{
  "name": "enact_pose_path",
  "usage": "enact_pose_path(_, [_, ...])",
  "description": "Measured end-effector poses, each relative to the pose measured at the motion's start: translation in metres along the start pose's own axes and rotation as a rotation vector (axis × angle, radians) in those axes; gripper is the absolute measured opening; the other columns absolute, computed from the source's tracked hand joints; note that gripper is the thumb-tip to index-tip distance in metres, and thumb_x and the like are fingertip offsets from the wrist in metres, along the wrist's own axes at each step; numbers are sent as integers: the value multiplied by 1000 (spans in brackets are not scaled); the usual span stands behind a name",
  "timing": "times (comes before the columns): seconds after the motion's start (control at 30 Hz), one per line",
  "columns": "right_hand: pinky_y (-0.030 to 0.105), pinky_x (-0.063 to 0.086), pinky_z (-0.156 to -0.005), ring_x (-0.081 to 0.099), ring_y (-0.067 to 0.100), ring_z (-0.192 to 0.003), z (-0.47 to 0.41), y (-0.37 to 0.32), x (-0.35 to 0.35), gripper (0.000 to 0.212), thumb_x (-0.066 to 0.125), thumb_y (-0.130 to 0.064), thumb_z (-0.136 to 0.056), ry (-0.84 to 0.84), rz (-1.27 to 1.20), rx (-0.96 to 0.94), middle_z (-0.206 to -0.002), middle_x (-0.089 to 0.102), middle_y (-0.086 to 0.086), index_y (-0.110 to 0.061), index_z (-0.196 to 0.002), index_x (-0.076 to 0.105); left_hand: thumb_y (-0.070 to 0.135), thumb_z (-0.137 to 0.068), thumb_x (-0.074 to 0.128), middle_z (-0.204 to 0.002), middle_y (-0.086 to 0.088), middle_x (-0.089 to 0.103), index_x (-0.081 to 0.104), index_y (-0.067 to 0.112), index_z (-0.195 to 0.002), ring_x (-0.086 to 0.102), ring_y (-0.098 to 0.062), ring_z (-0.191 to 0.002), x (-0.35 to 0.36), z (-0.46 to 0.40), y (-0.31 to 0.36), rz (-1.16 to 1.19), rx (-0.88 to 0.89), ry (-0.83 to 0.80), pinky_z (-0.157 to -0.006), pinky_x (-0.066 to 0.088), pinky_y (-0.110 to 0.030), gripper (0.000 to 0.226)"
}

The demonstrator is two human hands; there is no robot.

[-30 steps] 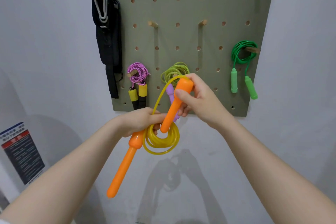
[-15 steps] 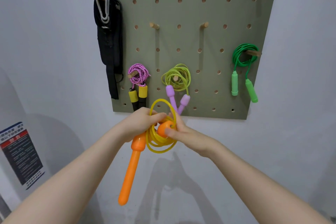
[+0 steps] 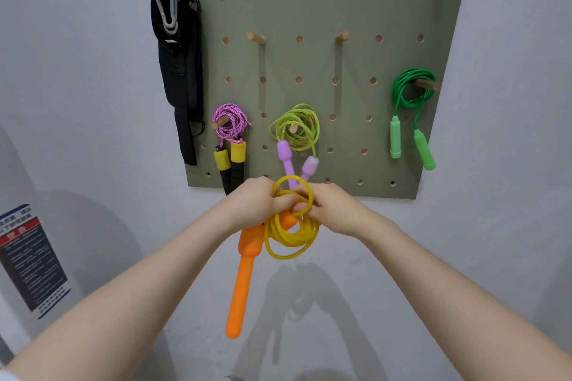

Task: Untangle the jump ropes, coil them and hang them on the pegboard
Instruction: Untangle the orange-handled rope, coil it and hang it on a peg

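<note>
Just below the green pegboard (image 3: 309, 15), both hands hold a yellow jump rope (image 3: 292, 235) wound into a coil. My left hand (image 3: 257, 202) grips the coil's top, and one orange handle (image 3: 243, 278) hangs straight down from it. My right hand (image 3: 329, 207) pinches a yellow loop at the top of the coil. The second orange handle (image 3: 289, 219) pokes through the coil, mostly hidden. Three coiled ropes hang on pegs: pink (image 3: 230, 120), yellow-green with lilac handles (image 3: 297, 130) and green (image 3: 410, 93).
A black strap with a carabiner (image 3: 179, 65) hangs at the pegboard's upper left. Two bare wooden pegs (image 3: 256, 38) (image 3: 343, 35) stick out in the upper middle. A warning notice (image 3: 29, 260) is fixed to the white wall at lower left.
My right hand brought the second orange handle down from in front of the pegboard and pushed it through the coil. It now pinches a loop at the top; the hands are together.
</note>
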State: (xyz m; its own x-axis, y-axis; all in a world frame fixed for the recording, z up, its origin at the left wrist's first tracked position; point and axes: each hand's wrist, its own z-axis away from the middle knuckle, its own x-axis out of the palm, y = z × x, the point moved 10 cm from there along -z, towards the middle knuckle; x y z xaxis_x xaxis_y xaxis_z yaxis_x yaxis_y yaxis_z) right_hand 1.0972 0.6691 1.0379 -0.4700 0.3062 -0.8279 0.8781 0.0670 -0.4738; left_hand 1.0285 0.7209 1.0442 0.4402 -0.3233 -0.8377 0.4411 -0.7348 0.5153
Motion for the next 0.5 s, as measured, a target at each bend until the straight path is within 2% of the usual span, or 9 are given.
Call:
enact_pose_path(0.07, [36,47,-73,60,25,-85,4,2,8,21,50,-19,-93,-54,81,50,-97,65,14,-12,-111,59,43,-90,54,-58,-5,44,60,-3,-76,41,-14,-55,8,0,-2,14,-16,-21,-57,34,-27,49])
enact_pose_path(0.1, [38,49,-79,61,23,-89,7,7,11,22,52,-18,-92,-75,-61,86,-102,65,14,-12,-112,59,43,-89,54,-58,-5,45,61,-3,-78,42,-14,-55,10,1,-3,58,-21,-34,-57,35,-27,48])
enact_pose_path(0.13, [38,51,-84,62,20,-92,13,11,14,25,58,-17,-89,-105,-318,137,-106,66,12,-13,-114,59,43,-89,55,-59,-5,45,61,-1,-77,42,-14,-56,11,2,-2,119,-15,-45,-58,36,-27,46])
enact_pose_path(0.2, [34,53,-85,64,14,-95,25,13,20,38,68,-16,-79,-207,-813,198,-105,67,2,-20,-116,59,39,-91,54,-63,-8,48,61,2,-77,45,-15,-61,11,5,2,275,7,-72,-62,39,-28,40])
enact_pose_path(0.27, [30,53,-81,65,13,-90,33,13,21,38,68,-16,-75,-229,-943,218,-98,68,-3,-24,-112,60,34,-93,52,-68,-7,52,64,5,-78,49,-14,-65,11,8,9,411,27,-101,-66,41,-27,35])
enact_pose_path(0.37, [29,48,-72,60,15,-79,31,21,18,15,62,-10,-83,-30,-713,257,-87,63,2,-16,-97,63,30,-92,54,-59,9,53,60,15,-73,48,-2,-56,16,12,20,393,60,-114,-58,41,-15,25])
enact_pose_path(0.4, [30,46,-70,58,18,-80,29,27,13,7,61,-13,-84,74,-511,280,-87,61,4,-17,-90,60,30,-90,57,-60,9,52,60,12,-78,48,-2,-56,19,12,23,317,72,-107,-56,40,-15,23])
enact_pose_path(0.47, [32,45,-70,57,24,-89,29,29,-1,9,61,-21,-83,198,21,303,-96,59,6,-20,-85,52,28,-88,60,-65,5,50,59,5,-86,45,-7,-58,24,12,25,178,88,-89,-55,37,-19,24])
enact_pose_path(0.5, [33,47,-72,58,22,-92,28,28,2,12,61,-19,-82,161,56,280,-101,59,6,-20,-91,54,27,-88,59,-65,4,50,59,5,-84,45,-8,-58,25,13,24,158,77,-88,-56,37,-21,22])
